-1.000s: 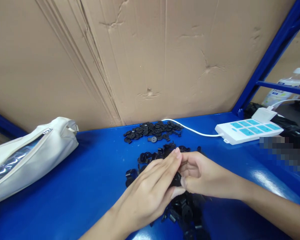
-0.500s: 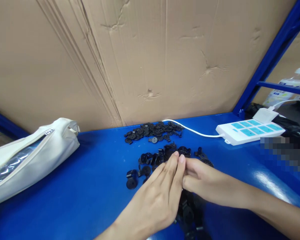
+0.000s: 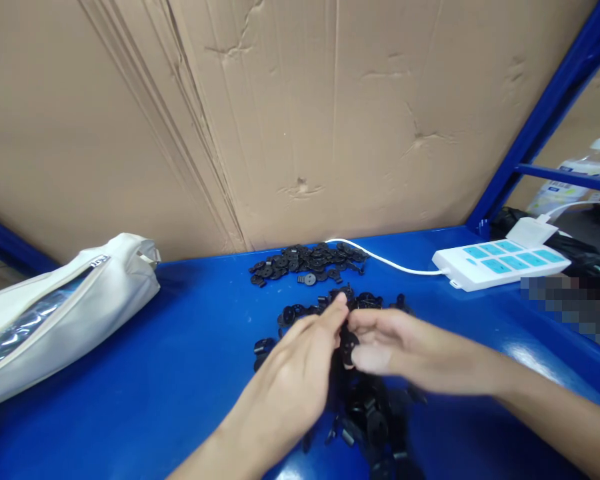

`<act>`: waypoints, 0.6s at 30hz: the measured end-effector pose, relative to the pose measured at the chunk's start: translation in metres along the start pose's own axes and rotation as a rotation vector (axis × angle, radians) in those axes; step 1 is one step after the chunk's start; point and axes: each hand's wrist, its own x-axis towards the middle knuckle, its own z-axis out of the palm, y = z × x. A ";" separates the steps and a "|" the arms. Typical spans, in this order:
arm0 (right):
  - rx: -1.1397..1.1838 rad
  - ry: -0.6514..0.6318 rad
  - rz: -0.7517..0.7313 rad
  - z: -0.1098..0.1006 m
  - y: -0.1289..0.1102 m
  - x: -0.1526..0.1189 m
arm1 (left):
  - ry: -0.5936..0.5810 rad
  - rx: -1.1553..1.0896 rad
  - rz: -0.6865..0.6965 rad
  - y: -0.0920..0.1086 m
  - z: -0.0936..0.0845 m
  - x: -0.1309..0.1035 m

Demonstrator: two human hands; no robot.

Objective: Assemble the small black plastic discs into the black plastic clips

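Observation:
My right hand (image 3: pixel 405 350) is closed, thumb and fingers pinching a round black part (image 3: pixel 349 348) over the middle of the blue table (image 3: pixel 205 373). Close against it on the left is my left hand (image 3: pixel 300 373), back upward and fingers together; whatever its fingers hold is hidden by the hand. Loose black parts (image 3: pixel 367 413) lie in a heap below and between the hands, and more show just beyond the fingertips. Farther back, a separate pile of flat black parts (image 3: pixel 300 260) rests near the cardboard.
A white pouch (image 3: pixel 105 293) lies at the left. On the right is a white power strip (image 3: pixel 500 260) with a cable running behind the far pile. Brown cardboard (image 3: pixel 290 120) stands at the back, with a blue frame post (image 3: pixel 535 120) and a bottle (image 3: pixel 570 177) at the right.
My left hand has shifted left and slightly down. My right hand has moved left, and a round black part now shows in its fingers. The hands no longer cover some of the heap below.

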 end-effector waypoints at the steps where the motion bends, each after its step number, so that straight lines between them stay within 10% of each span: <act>1: -0.118 0.035 -0.016 -0.011 0.000 0.002 | 0.007 -0.016 -0.061 -0.004 0.001 0.000; 6: -0.734 0.597 -0.053 -0.069 0.025 0.024 | -0.041 -0.071 -0.219 -0.023 0.014 -0.002; 18: -0.877 0.474 -0.014 -0.088 0.053 0.050 | -0.070 -0.152 -0.313 -0.025 0.003 0.004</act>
